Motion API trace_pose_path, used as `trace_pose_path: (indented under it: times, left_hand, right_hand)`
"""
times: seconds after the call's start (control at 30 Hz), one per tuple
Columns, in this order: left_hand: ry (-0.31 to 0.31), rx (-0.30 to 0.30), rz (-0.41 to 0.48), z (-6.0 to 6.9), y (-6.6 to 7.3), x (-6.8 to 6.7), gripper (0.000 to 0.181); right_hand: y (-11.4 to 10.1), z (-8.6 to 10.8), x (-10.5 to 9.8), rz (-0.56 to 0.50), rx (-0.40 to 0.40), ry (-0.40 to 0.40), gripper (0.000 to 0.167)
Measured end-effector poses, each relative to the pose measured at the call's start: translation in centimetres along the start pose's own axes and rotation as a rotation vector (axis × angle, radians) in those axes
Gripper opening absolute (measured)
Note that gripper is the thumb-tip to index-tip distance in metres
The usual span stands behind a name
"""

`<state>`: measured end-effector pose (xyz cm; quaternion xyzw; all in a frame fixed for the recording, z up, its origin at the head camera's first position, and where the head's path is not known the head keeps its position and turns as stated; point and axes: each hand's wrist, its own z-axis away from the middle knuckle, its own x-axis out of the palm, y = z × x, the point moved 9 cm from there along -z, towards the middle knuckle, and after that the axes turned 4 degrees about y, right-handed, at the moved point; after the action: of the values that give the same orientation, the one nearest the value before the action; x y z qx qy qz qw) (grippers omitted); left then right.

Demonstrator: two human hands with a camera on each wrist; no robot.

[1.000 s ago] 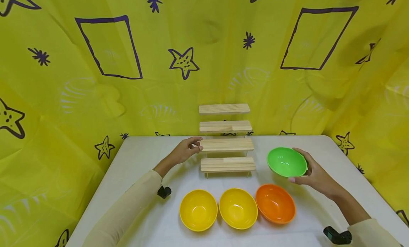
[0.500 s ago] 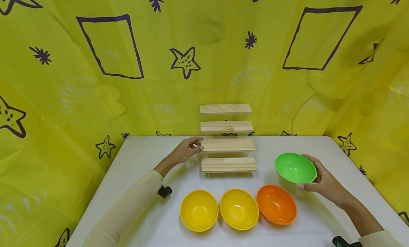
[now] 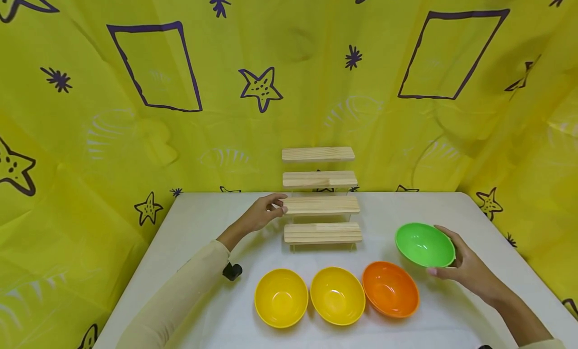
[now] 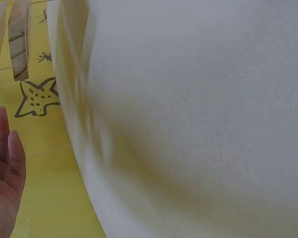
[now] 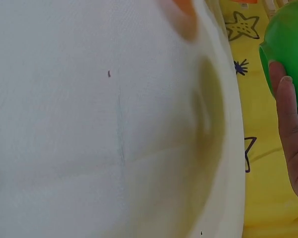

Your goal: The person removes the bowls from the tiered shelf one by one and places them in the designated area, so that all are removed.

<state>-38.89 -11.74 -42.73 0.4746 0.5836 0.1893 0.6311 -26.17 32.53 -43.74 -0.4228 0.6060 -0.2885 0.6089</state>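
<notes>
A green bowl (image 3: pixel 425 244) is in my right hand (image 3: pixel 470 269), which grips its right side, thumb at the near rim. In the right wrist view the fingers (image 5: pixel 288 116) lie along the green bowl (image 5: pixel 290 54). My left hand (image 3: pixel 262 212) pinches the left end of a wooden shelf board (image 3: pixel 321 205), second from the bottom of a tiered stand. In the left wrist view the left hand (image 4: pixel 5 183) shows only partly, at the edge. Nearer to me stand two yellow bowls, a left one (image 3: pixel 281 298) and a middle one (image 3: pixel 337 296), with an orange bowl (image 3: pixel 390 289) on their right.
The stand's other boards, a bottom one (image 3: pixel 322 233) and two upper ones (image 3: pixel 319 178), hold nothing. Everything stands on a white-covered table (image 3: pixel 212 208). A yellow patterned curtain (image 3: pixel 289 48) hangs behind it and along both sides.
My right hand has carried the green bowl to the right and toward me, away from the stand. The left hand stays at the board, and the other bowls have not moved.
</notes>
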Motion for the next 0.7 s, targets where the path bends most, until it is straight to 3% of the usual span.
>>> trace_pose_path:
  times: [0.7]
  left_hand:
    - [0.002,-0.004,0.001,0.0,0.1,0.0,0.05]
  right_hand:
    - [2.2,2.2,-0.9,0.029,0.027,0.028,0.097]
